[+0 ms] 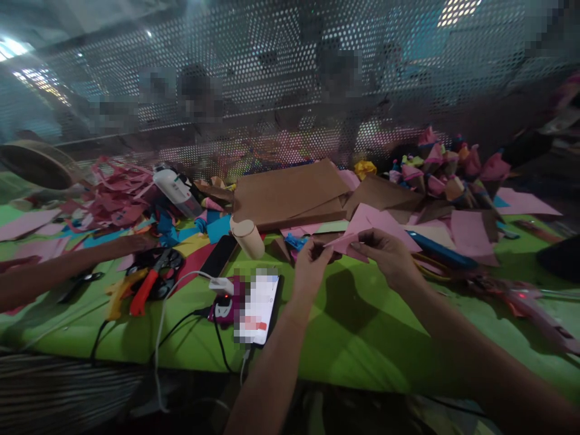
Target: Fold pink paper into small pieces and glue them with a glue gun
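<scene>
Between my two hands, above the green tabletop [362,344], is a small piece of pink paper [343,243]. My left hand [313,261] pinches its left end, fingers closed. At the right edge of the same paper, my right hand [384,252] grips with thumb and fingers together. Just behind it lie more pink sheets [378,220], partly overlapping it in view. A blue crumpled paper piece [296,241] sits close to my left hand. Right of my right hand lies a blue cutter-like tool [441,251].
A lit phone [260,308] and a purple power adapter [226,308] with cables lie left. Farther left are orange-handled pliers [147,290] and another person's arm [67,266]. Brown cardboard [290,193] lies behind. A pink glue gun [539,308] rests at right.
</scene>
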The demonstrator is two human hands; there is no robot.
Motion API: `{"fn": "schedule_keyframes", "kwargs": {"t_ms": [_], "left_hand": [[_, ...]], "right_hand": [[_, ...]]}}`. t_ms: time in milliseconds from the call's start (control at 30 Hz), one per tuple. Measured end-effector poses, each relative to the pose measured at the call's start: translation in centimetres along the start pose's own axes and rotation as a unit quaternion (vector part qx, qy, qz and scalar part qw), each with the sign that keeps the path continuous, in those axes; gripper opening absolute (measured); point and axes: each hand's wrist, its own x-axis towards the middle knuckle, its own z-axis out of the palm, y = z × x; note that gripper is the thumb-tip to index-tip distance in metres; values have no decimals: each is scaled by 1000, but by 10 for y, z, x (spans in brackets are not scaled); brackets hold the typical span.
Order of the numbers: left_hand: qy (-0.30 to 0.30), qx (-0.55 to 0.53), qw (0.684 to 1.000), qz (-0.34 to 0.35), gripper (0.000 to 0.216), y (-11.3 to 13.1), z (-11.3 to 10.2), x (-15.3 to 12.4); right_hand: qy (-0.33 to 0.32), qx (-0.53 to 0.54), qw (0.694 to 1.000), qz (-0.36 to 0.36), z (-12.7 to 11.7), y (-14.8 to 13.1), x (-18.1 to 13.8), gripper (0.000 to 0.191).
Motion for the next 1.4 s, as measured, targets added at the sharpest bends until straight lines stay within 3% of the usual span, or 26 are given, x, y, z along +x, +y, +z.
{"fn": "schedule_keyframes", "kwargs": {"t_ms": [300, 600, 1400], "left_hand": [[-21, 1, 1000, 18, 35, 0, 0, 0], [-4, 58, 997, 52, 21, 4, -1, -1], [-5, 57, 997, 46, 23, 7, 1, -3]], "right_hand": [[25, 26, 999, -4, 0, 0, 1, 60], [-7, 35, 999, -4, 1, -1, -1, 54], [-5, 44, 999, -17, 3, -5, 0, 50]]}}
